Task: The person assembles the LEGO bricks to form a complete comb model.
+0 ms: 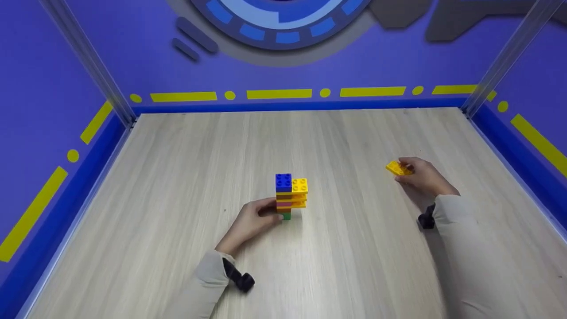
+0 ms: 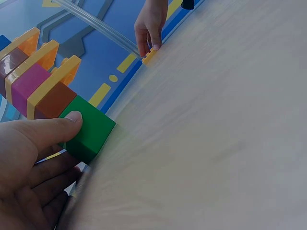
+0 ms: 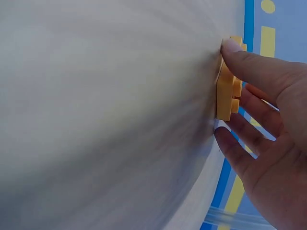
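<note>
A tower of toy building bricks (image 1: 284, 196) stands upright in the middle of the table. It has a blue brick (image 1: 283, 182) on top, brown and magenta bricks below, and a green brick (image 2: 90, 128) at the bottom. Between its layers, thin yellow plates (image 2: 55, 87) jut out to the right. My left hand (image 1: 252, 221) holds the tower low down from the left, thumb on the green brick. Off to the right, my right hand (image 1: 423, 177) pinches a flat yellow studded brick (image 3: 224, 98) by its edges, close over the tabletop, studs facing up.
The pale wood-grain table (image 1: 177, 168) is bordered by purple-blue panels (image 1: 283, 79) at the back and both sides. Metal posts (image 1: 95, 62) rise at the back corners. Black straps with small cameras (image 1: 242, 281) sit at both wrists.
</note>
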